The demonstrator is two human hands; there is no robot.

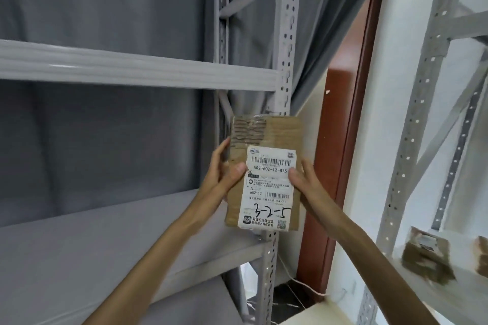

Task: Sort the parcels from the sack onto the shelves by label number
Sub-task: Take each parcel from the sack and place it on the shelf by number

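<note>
A: Parcel (265, 174): one flat cardboard box, held upright in front of the grey rack's post (284, 34), label (269, 187) facing the camera. Why held so?

B: Probably so the label can be read before shelving. Handwritten on it is "3-2-5"; printed above is "502-602-12-815".

A: State of each grip?

B: Left hand (224, 174) closes on the left edge, thumb on the front face, fingers wrapped behind. Right hand (303, 177) closes on the right edge, thumb touching the label's margin. Both grips clamp the parcel; neither is empty.

A: Where does it sit relative to the shelves?

B: In the air, between the upper beam (132, 66) and the lower shelf (105, 240), resting on neither. That shelf looks bare where visible.

A: Counts?

B: One parcel in hand; two hands; two racks, the second (422, 113) at the right. On that rack's shelf lie at least two brown packages (425, 256), blurred, so the number is uncertain. No sack is in view.

A: Step in hand?

B: Reading the number; placement not yet done.
</note>
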